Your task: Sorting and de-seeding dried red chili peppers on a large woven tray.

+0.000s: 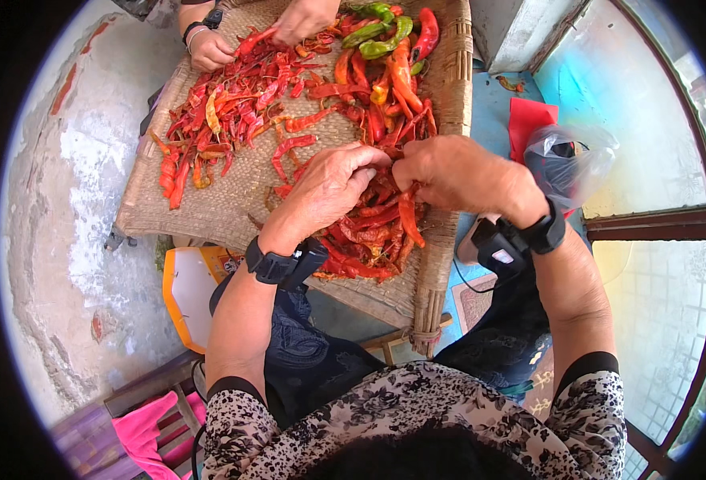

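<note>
A woven tray (251, 201) lies before me with red chilli peppers on it. My left hand (335, 180) is over the near pile of red chilli peppers (371, 240), its thumb and fingers bent close together among them. Facing it, my right hand (467, 174) is blurred, with its fingertips down at the same pile. A long red chilli pepper (411, 219) hangs or lies just below the right fingers. Whether either hand grips a pepper is hidden by the fingers. Both my wrists carry black strapped devices.
Another person's hands (212, 51) work at a second chilli pile (233, 108) on the tray's far left. Larger red and green peppers (386, 36) lie at the far right. A plastic bag (569, 162) stands beside the window (623, 120); a plastered wall (89, 180) borders the left.
</note>
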### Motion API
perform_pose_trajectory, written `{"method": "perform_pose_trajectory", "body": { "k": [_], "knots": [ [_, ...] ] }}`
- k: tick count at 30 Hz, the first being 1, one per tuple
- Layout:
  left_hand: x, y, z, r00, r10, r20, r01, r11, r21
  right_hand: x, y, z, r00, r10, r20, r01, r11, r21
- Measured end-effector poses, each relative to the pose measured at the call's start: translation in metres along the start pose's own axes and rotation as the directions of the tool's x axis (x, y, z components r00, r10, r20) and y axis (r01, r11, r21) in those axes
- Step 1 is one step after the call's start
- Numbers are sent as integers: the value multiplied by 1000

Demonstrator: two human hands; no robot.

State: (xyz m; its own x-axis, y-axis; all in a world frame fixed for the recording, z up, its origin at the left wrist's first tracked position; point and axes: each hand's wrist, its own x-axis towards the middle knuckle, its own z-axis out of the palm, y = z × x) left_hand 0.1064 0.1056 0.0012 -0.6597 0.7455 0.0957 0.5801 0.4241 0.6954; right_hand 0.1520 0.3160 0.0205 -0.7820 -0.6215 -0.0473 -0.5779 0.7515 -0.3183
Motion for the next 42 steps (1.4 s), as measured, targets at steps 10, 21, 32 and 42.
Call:
{"method": "perform_pose_trajectory", "body": {
  "k": [10,21,32,42],
  "knots": [
    [-1,8,-9,995,-104,6,92,849,-520,20,12,-8,951,144,-274,123,637,761],
    [-7,-57,-81,596,-625,-504,-232,467,-853,25,16,8,952,195,-236,-194,981,30],
    [-2,1,-21,960,91,-264,-71,994,84,25,14,-7,924,19,-381,23,994,104],
    [6,-8,-50,853,-356,-382,271,927,-258,32,26,-15,739,109,-665,-1,987,160]
  ]
}}
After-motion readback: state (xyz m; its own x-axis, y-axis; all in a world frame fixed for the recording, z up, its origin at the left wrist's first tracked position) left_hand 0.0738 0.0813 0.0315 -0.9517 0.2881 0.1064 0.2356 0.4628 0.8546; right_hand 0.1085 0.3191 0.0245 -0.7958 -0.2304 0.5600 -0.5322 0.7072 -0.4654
